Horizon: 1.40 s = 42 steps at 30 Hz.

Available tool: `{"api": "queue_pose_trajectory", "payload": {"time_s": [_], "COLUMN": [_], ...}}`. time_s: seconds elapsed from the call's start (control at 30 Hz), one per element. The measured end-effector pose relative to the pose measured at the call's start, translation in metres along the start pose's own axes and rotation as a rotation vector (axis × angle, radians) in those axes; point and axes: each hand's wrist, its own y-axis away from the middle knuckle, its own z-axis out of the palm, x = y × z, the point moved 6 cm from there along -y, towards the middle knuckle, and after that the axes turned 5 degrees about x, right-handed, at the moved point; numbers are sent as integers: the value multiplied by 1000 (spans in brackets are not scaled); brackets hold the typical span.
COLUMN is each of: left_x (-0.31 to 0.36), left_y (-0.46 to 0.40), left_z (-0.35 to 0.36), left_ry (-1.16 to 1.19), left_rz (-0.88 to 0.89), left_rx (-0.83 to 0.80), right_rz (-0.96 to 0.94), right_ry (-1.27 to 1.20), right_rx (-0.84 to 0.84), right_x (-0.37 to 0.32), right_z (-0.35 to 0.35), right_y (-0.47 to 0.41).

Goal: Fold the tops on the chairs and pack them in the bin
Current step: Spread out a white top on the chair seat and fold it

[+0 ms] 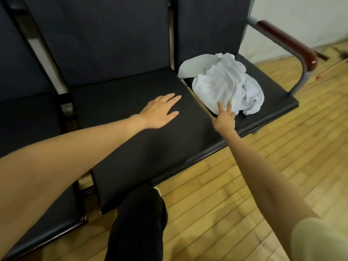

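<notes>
Here, lay crumpled on the right-hand black padded chair seat (271, 85): a pale white cotton top (226, 83), bunched in a loose heap, its long run slanting from the back left corner of that seat toward the front, one flap spilling over the gap onto the neighbouring middle black seat (131, 129). Sat just beyond the right hand (225, 119), directly ahead of its fingers, which reached the cloth's near hem: two fingers straight and parted on the fabric, the rest hidden, so pinching or not could not be told. Was the nearer hand by far; lay apart to the left the left hand (159, 110), flat and spread, palm down on the middle seat, holding nothing. Offered open room for spreading and folding: that bare middle cushion, wide and flat. Bounded the right side: a grey metal armrest with a dark red pad (290, 38). Beyond the front edge, wooden plank floor (244, 185). No bin in view.
</notes>
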Motion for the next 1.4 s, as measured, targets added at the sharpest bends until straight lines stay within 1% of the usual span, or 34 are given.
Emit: {"api": "queue_pose_trajectory", "payload": {"time_s": [0.1,0.2,0.33,0.4,0.43,0.47,0.53,0.57,0.6,0.63,0.7,0.8,0.87,1.03,1.13,1.2,1.3,1.4], "left_x": [12,19,19,18,18,17,16,17,19,21,30,50,64,85,87,80,58,27], "left_y": [-34,-54,-61,-60,-60,-59,-61,-62,-63,-65,-67,-63,-57,-19,17,46,88,132], "left_z": [13,27,36,31,27,21,7,-2,-10,-19,-39,-68,-84,-134,-169,-186,-200,-207], "left_ry": [-19,-30,-12,18,30,39,66,84,106,135,215,356,400,522,621,621,565,609], "left_rz": [53,80,69,42,29,21,4,-7,-21,-36,-58,-69,-46,2,30,24,-36,-178], "left_rx": [-12,-51,-88,-81,-73,-63,-39,-23,-5,17,74,151,178,220,276,338,390,351], "right_rz": [-12,20,73,109,156,230,360,370,352,325,258,132,42,-133,-180,-193,-230,-256], "right_ry": [106,171,19,-122,-261,-474,-1091,-1402,-1663,-1856,-2103,-2325,-2365,-2355,-2342,-2308,-2216,-2135], "right_rx": [-18,-21,28,62,100,145,220,193,144,88,12,-116,-210,-375,-462,-493,-562,-663], "right_x": [19,34,45,49,51,52,48,39,27,15,-10,-48,-71,-128,-162,-183,-211,-234], "right_z": [12,24,22,15,8,-2,-28,-43,-60,-78,-116,-162,-191,-252,-273,-275,-266,-249], "right_y": [-34,-57,-78,-84,-84,-83,-80,-79,-79,-79,-74,-55,-38,18,61,89,130,164]}}
